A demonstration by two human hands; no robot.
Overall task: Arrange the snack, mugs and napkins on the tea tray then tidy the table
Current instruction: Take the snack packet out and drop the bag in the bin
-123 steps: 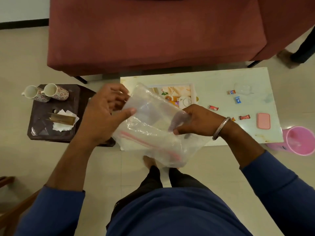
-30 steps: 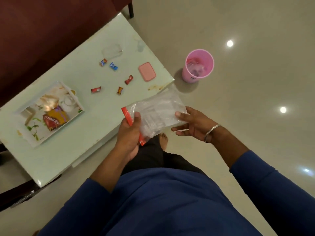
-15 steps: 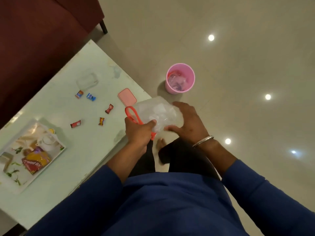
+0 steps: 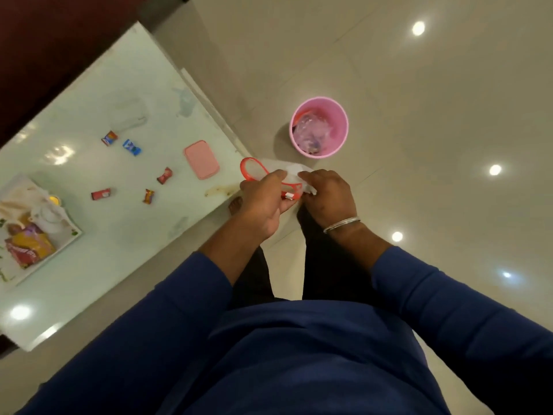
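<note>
A clear plastic zip bag [image 4: 291, 170] with a red zip strip is crumpled small between both hands, just off the table's right corner. My left hand [image 4: 263, 202] grips the red strip end; my right hand [image 4: 327, 194] curls around the bunched plastic. A pink bin [image 4: 341, 115] with clear plastic in it stands on the floor beyond my hands. The tea tray [image 4: 71, 235] lies at the table's left edge, holding a snack packet [image 4: 28, 248] and a small white pot. No mugs or napkins are in view.
On the pale table [image 4: 104, 259] lie several wrapped candies [image 4: 131, 146], a pink lid [image 4: 201, 159], a clear container [image 4: 128, 113] and a brownish smear by the corner. A maroon sofa [image 4: 45, 49] is behind the table. Glossy floor spreads to the right.
I have turned away from the table toward the pink bin. The flat, spread bag has been folded and squeezed into a small bundle between my hands.
</note>
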